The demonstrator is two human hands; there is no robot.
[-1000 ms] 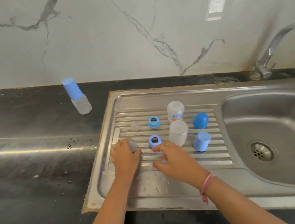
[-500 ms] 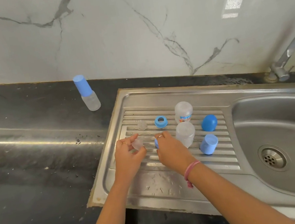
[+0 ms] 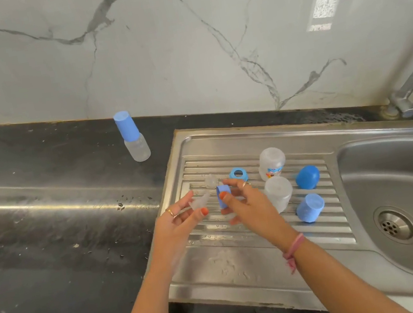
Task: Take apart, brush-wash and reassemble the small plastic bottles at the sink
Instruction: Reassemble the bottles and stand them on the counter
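My left hand [image 3: 180, 219] pinches a clear silicone teat [image 3: 200, 201] above the drainboard [image 3: 267, 231]. Just right of it, my right hand [image 3: 246, 204] grips a blue screw ring [image 3: 223, 194] on edge. On the ribbed drainboard lie a second clear teat [image 3: 211, 181], a second blue ring [image 3: 237, 173], two clear bottle bodies standing upside down [image 3: 271, 163] [image 3: 278, 193], a dark blue cap [image 3: 308, 177] and a light blue cap [image 3: 310, 207]. An assembled bottle with a blue cap [image 3: 132, 138] stands on the black counter to the left.
The sink basin [image 3: 408, 177] with its drain [image 3: 394, 226] lies to the right. A metal tap [image 3: 412, 83] rises at the back right. Black counter [image 3: 47, 224] with water drops stretches left. A marble wall stands behind.
Both hands lifted their parts off the drainboard: the left raised the clear teat, the right picked up the blue ring and turned it on edge. The camera shifted left.
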